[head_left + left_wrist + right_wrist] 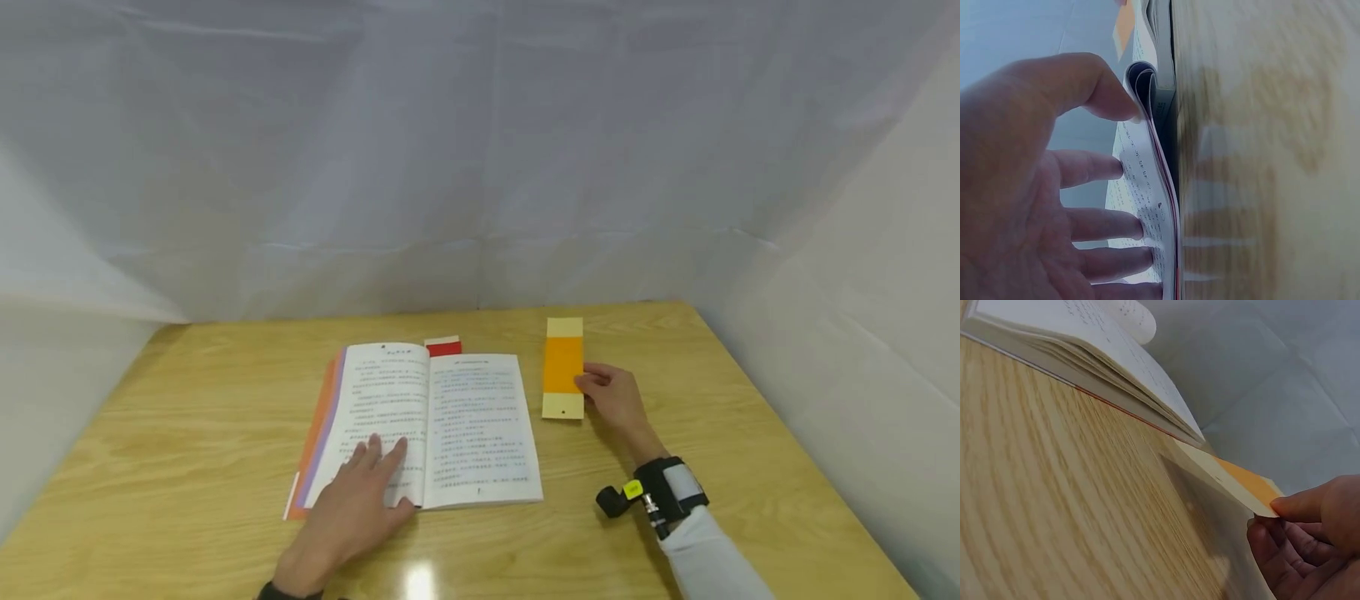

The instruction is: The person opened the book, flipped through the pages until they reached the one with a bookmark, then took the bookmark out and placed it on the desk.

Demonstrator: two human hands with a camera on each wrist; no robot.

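1. Fingers of the right hand point(617, 398) pinch the right long edge of the bookmark point(563, 367); the right wrist view shows thumb and fingertips point(1297, 506) closed on its edge, lifting that side off the table point(750, 433).
2. Fingers of the left hand point(352, 508) lie spread and flat on the left page of the open book point(427, 425), with the thumb point(1094, 87) against the curled page edges.
3. Bookmark position: just right of the book, apart from it, long axis running away from the person and roughly parallel to the spine. The right hand is the nearer one; the book lies to its left.
4. Surface: pale wood-grain table. A small red card point(442, 345) shows at the book's far edge.
5. Room: white sheeting point(480, 167) hangs behind and at both sides.
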